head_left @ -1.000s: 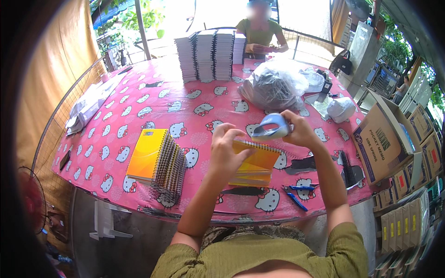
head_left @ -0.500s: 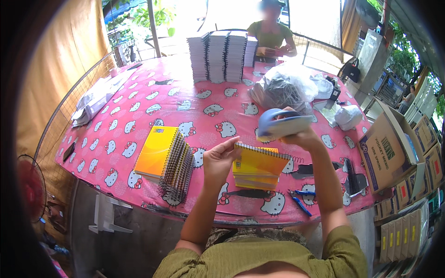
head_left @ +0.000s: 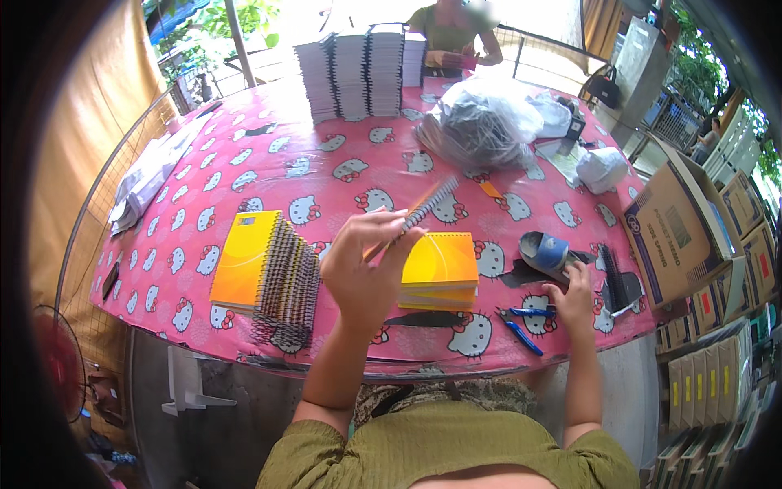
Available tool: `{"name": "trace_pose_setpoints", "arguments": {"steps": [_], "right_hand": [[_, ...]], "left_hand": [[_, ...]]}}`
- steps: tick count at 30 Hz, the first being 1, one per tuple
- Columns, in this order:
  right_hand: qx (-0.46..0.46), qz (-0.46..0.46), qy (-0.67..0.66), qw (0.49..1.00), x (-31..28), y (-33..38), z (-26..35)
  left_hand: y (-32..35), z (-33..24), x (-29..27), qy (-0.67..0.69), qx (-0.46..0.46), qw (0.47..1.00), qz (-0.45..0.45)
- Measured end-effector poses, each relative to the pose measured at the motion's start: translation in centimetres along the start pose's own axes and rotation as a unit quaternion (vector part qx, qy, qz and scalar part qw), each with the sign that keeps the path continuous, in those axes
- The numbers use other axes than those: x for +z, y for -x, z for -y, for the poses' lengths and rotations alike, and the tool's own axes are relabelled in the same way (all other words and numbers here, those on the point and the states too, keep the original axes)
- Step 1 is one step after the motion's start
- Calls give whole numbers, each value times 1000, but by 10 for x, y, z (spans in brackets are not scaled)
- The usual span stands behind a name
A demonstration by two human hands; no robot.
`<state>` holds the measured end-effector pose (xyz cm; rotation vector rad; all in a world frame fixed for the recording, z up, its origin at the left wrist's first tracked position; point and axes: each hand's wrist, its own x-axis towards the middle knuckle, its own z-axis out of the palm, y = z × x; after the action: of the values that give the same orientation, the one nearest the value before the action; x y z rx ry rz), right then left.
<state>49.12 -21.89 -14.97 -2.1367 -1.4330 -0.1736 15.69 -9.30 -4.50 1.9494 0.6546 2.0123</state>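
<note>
My left hand [head_left: 362, 265] is closed on a wire-bound notebook [head_left: 422, 210], lifted above the table and seen nearly edge-on, coil side up. Below it and to the right lies a short pile of yellow-orange pads [head_left: 440, 261]; no coil shows along their top edge. My right hand [head_left: 575, 300] hovers low over the table, fingers apart, beside a hollow blue-and-grey cylinder [head_left: 546, 251] lying on its side. Its fingertips reach the cylinder's near end; whether they touch cannot be told. Blue-handled pliers [head_left: 524, 328] lie just left of this hand.
At left stands a stack of yellow coil-bound notebooks [head_left: 252, 261]. Tall white bound stacks [head_left: 350, 77] and a clear plastic bag [head_left: 481, 122] are farther back. Black coils [head_left: 612, 281] and an open cardboard box [head_left: 680, 236] sit at right. Another person [head_left: 456, 41] works across the table.
My left hand has raised the notebook off the pile and tilted it on edge. My right hand has put the blue-and-grey cylinder down at right and let go. The view has shifted slightly.
</note>
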Motion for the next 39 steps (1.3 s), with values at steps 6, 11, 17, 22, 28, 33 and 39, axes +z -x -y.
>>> {"name": "trace_pose_setpoints", "arguments": {"steps": [6,11,17,22,28,33,39], "right_hand": [[-155,78,56,983,-1,73,56],[-111,144,-251,951,-24,64,84],[-222,46,-259,939,-50,51,155],[-19,273,-517,811,-47,51,149],[-101,177,-458,865,-50,52,150],[-216,25,-269,938,-55,52,167],[108,484,-694,522,-32,40,145]], "left_hand": [[56,-8,6,-8,28,964,263],[72,-28,16,0,-145,984,107],[86,-27,12,42,-131,980,141],[83,-26,10,37,-68,991,110],[71,-30,6,21,-53,995,78],[75,-31,8,6,-33,995,90],[72,-36,4,54,10,995,84]]}}
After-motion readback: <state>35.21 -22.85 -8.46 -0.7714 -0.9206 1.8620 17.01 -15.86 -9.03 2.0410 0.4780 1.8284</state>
